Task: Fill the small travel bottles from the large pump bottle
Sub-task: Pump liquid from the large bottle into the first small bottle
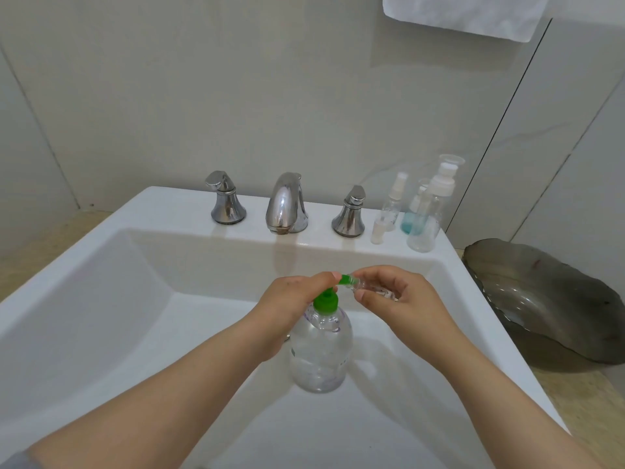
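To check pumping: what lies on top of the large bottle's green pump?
The left hand grips the green plastic pump, hiding its head; its spout tip meets the small clear bottle in the right hand.

I can read nothing here. The pump bottle (319,357) that my left hand (287,306) grips at the green head carries faint greenish print at its left edge and tiny marks at its right edge, all too small and blurred to make out. The small travel bottle (372,289) pinched in my right hand (395,299) shows only dark specks, unreadable.
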A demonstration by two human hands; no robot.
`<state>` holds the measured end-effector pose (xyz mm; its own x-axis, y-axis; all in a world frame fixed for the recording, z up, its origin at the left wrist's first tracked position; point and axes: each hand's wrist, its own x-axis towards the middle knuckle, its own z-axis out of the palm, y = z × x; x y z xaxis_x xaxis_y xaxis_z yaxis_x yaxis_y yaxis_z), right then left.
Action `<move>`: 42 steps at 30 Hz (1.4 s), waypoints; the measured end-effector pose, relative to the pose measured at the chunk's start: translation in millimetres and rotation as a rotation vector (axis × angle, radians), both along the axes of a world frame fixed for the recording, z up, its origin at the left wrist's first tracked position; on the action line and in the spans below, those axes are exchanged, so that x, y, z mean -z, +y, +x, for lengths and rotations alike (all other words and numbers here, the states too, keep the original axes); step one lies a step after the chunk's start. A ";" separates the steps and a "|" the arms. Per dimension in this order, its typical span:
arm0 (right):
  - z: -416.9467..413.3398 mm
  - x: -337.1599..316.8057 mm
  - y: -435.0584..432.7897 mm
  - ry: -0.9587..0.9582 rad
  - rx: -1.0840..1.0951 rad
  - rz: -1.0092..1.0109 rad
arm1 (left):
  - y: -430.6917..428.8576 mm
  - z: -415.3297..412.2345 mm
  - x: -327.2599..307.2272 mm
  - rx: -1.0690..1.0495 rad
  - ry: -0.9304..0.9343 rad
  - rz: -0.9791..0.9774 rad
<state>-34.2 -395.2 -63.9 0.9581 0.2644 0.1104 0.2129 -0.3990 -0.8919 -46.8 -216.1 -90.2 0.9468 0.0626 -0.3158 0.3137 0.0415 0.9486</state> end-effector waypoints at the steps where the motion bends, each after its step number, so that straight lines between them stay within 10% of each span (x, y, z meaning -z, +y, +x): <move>1: -0.2 0.3 0.3 0.003 0.000 0.002 | 0.1 0.2 0.1 -0.001 -0.002 -0.002; 42: -1.8 2.8 2.4 -0.002 -0.007 -0.061 | 5.1 -1.6 -7.3 0.010 0.078 -0.122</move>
<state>-36.0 -392.8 -66.7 0.9559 0.2778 0.0955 0.2176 -0.4512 -0.8655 -48.4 -211.0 -82.9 0.9195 0.0102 -0.3930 0.3870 0.1516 0.9095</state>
